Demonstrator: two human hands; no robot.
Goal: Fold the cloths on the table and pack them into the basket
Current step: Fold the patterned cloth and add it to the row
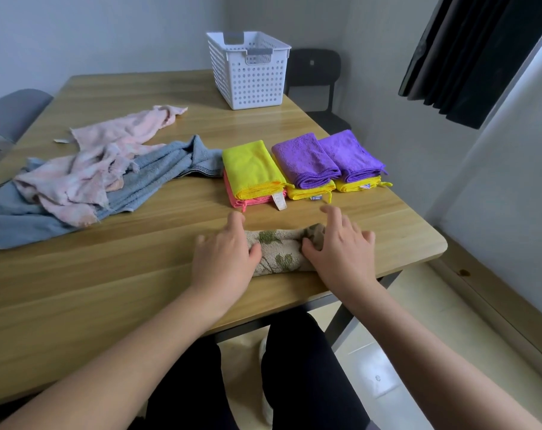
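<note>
A beige cloth with green leaf print (279,252) lies folded into a narrow strip near the table's front right edge. My left hand (224,257) rests flat on its left end. My right hand (338,246) lies on its right end, thumb pressed into the fabric. Behind them sit three folded stacks: yellow over pink (252,169), purple over yellow (305,161), and another purple over yellow (350,155). Unfolded pink cloths (108,156) lie over a blue towel (151,178) on the left. A white perforated basket (249,69) stands at the table's far edge.
The wooden table (108,290) has its right edge close to the folded stacks. A black chair (314,82) stands behind the basket and a grey chair (13,111) at the far left. A dark curtain (477,57) hangs at the right.
</note>
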